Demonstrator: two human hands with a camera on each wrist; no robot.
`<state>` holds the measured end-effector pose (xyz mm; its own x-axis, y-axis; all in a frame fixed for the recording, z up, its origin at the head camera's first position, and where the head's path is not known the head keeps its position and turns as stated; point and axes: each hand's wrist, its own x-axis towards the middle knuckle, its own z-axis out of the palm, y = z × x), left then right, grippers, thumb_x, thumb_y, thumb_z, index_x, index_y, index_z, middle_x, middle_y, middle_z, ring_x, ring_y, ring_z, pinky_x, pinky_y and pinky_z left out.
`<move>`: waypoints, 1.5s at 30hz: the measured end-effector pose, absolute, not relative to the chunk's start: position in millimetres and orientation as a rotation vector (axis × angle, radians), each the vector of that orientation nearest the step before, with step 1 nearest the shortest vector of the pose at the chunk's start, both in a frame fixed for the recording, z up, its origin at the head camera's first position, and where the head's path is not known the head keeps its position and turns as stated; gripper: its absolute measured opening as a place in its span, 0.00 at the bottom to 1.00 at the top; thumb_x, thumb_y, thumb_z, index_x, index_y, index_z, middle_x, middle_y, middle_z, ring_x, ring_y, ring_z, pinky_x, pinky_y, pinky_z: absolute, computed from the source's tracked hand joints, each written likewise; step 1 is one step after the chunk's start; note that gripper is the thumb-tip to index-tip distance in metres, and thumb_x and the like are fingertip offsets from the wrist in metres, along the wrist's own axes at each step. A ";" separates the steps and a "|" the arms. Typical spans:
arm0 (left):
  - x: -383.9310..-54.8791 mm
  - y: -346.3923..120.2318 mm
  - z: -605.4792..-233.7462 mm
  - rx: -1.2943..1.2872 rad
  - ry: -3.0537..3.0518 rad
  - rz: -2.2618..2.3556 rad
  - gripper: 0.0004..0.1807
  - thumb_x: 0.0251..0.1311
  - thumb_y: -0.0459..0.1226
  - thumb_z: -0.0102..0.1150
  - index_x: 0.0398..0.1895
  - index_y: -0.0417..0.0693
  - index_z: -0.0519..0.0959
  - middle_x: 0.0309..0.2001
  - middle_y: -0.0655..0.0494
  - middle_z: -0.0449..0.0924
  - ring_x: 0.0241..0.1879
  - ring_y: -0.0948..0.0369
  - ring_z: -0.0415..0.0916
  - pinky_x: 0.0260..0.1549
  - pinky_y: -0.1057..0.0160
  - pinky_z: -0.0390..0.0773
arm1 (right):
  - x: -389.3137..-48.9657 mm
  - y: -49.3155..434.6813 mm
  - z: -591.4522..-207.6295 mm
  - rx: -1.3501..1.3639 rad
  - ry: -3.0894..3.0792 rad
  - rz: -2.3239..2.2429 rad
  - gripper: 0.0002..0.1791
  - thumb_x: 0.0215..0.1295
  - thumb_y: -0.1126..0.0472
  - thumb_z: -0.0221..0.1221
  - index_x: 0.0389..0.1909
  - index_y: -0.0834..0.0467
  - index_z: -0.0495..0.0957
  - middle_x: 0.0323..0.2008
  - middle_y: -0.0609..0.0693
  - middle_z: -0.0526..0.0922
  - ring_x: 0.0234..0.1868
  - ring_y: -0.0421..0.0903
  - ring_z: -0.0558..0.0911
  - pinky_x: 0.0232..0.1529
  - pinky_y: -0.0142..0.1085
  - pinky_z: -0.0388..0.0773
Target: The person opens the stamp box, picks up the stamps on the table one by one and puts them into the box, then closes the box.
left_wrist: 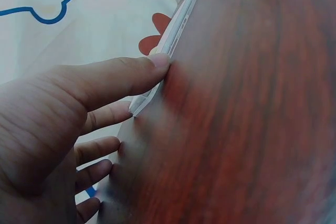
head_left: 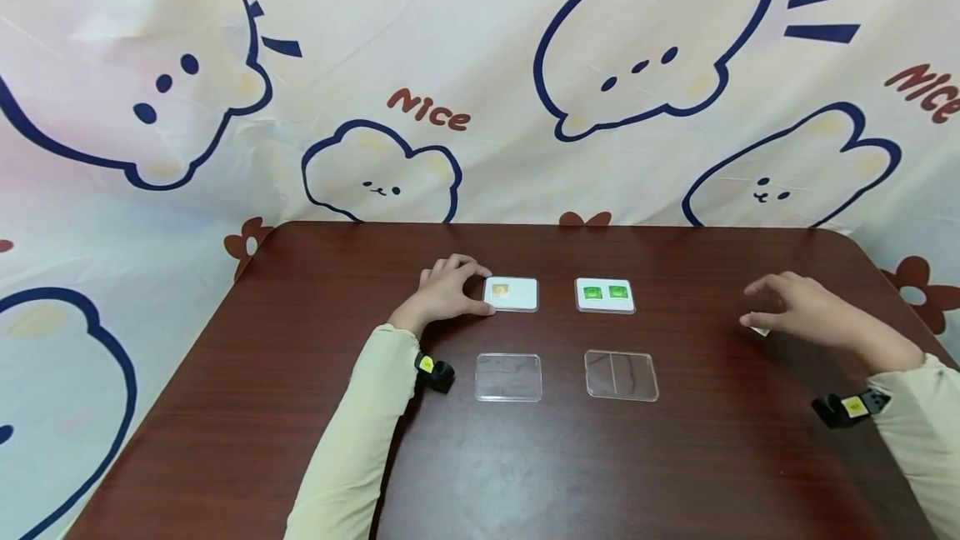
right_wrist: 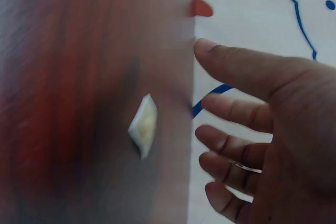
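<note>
My left hand [head_left: 442, 292] pinches the left end of a flat clear case [head_left: 523, 298] with a white insert and one small yellowish square. In the left wrist view, the thumb lies on the near edge of this case [left_wrist: 177, 24] and a fingertip touches its far corner. My right hand [head_left: 813, 315] hovers at the table's right side, fingers loosely bent and apart. Below it lies a small white square packet [right_wrist: 144, 127] with a yellowish middle and jagged edges, mostly hidden by the hand in the head view. Nothing is in the right hand's grasp.
A second white-lined case [head_left: 605, 308] with two green squares lies right of the first. Two clear plastic covers [head_left: 508, 377] lie nearer me on the brown table [head_left: 525, 473]. A printed cloth [head_left: 502, 40] hangs behind the table's far edge.
</note>
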<state>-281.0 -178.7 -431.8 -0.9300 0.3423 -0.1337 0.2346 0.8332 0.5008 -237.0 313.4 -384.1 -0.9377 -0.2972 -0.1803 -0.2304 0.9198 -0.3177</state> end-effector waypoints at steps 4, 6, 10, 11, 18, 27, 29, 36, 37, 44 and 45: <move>-280.9 -178.0 -431.9 0.450 2.794 0.727 0.35 0.50 0.55 0.69 0.63 0.61 0.73 0.70 0.52 0.58 0.68 0.48 0.54 0.61 0.44 0.54 | -235.6 325.7 -394.2 -0.347 2.857 -0.373 0.39 0.60 0.44 0.64 0.52 0.77 0.71 0.49 0.75 0.74 0.49 0.67 0.74 0.45 0.60 0.73; -281.0 -178.0 -432.0 0.449 2.795 0.726 0.35 0.50 0.55 0.69 0.63 0.61 0.73 0.71 0.52 0.58 0.68 0.48 0.53 0.61 0.45 0.54 | -235.4 330.4 -397.3 -0.328 2.855 -0.348 0.41 0.58 0.43 0.65 0.51 0.79 0.70 0.48 0.75 0.74 0.47 0.67 0.74 0.44 0.59 0.73; -281.4 -178.2 -431.5 0.449 2.796 0.723 0.35 0.50 0.55 0.69 0.63 0.61 0.72 0.71 0.52 0.58 0.68 0.48 0.53 0.62 0.45 0.53 | -235.0 336.1 -402.3 -0.305 2.849 -0.340 0.41 0.58 0.44 0.65 0.50 0.80 0.70 0.45 0.75 0.74 0.45 0.65 0.75 0.42 0.58 0.73; -281.4 -178.3 -431.4 0.449 2.796 0.722 0.35 0.50 0.55 0.69 0.63 0.61 0.72 0.71 0.52 0.58 0.68 0.48 0.53 0.62 0.45 0.53 | -234.8 337.0 -403.6 -0.302 2.847 -0.352 0.40 0.58 0.44 0.65 0.49 0.80 0.71 0.45 0.74 0.75 0.44 0.64 0.75 0.42 0.57 0.73; -281.0 -178.5 -432.0 0.446 2.792 0.717 0.35 0.50 0.55 0.69 0.63 0.61 0.72 0.71 0.52 0.58 0.69 0.48 0.53 0.62 0.45 0.53 | -233.9 338.5 -409.9 -0.315 2.870 -0.392 0.30 0.60 0.51 0.65 0.44 0.76 0.73 0.39 0.68 0.78 0.38 0.56 0.78 0.38 0.51 0.75; -281.0 -179.1 -433.0 0.438 2.794 0.737 0.34 0.50 0.55 0.69 0.63 0.61 0.73 0.70 0.52 0.58 0.68 0.49 0.54 0.61 0.46 0.54 | -232.3 335.3 -413.3 -0.277 2.866 -0.482 0.21 0.60 0.54 0.64 0.38 0.71 0.76 0.33 0.58 0.79 0.30 0.45 0.72 0.31 0.37 0.69; -281.2 -179.0 -432.9 0.438 2.794 0.739 0.34 0.50 0.55 0.69 0.63 0.61 0.73 0.70 0.52 0.59 0.67 0.49 0.54 0.61 0.46 0.54 | -232.1 335.0 -414.1 -0.280 2.869 -0.493 0.19 0.61 0.55 0.64 0.38 0.70 0.77 0.33 0.57 0.80 0.30 0.45 0.72 0.31 0.37 0.69; -280.3 -178.6 -431.9 0.433 2.790 0.745 0.35 0.50 0.55 0.69 0.63 0.61 0.73 0.71 0.52 0.58 0.68 0.49 0.54 0.61 0.45 0.53 | -232.0 333.1 -415.0 -0.309 2.881 -0.512 0.15 0.62 0.58 0.62 0.38 0.69 0.78 0.32 0.54 0.81 0.31 0.42 0.74 0.32 0.36 0.70; -280.3 -178.5 -431.8 0.432 2.791 0.745 0.35 0.50 0.55 0.69 0.63 0.61 0.73 0.71 0.52 0.58 0.68 0.49 0.54 0.61 0.45 0.53 | -231.9 332.6 -414.9 -0.308 2.881 -0.515 0.15 0.62 0.59 0.62 0.38 0.69 0.78 0.32 0.54 0.81 0.31 0.41 0.74 0.32 0.36 0.70; -280.4 -178.6 -431.4 0.427 2.798 0.738 0.34 0.50 0.55 0.69 0.62 0.61 0.73 0.70 0.52 0.59 0.68 0.49 0.54 0.61 0.46 0.54 | -231.7 329.8 -416.8 -0.316 2.872 -0.551 0.13 0.62 0.61 0.62 0.37 0.69 0.77 0.32 0.55 0.80 0.31 0.42 0.73 0.32 0.35 0.70; -280.2 -178.5 -431.0 0.428 2.798 0.738 0.34 0.50 0.54 0.69 0.62 0.61 0.73 0.70 0.52 0.59 0.67 0.49 0.54 0.61 0.46 0.54 | -231.7 329.3 -417.0 -0.318 2.870 -0.556 0.12 0.62 0.61 0.62 0.37 0.69 0.77 0.32 0.55 0.80 0.31 0.42 0.73 0.32 0.35 0.69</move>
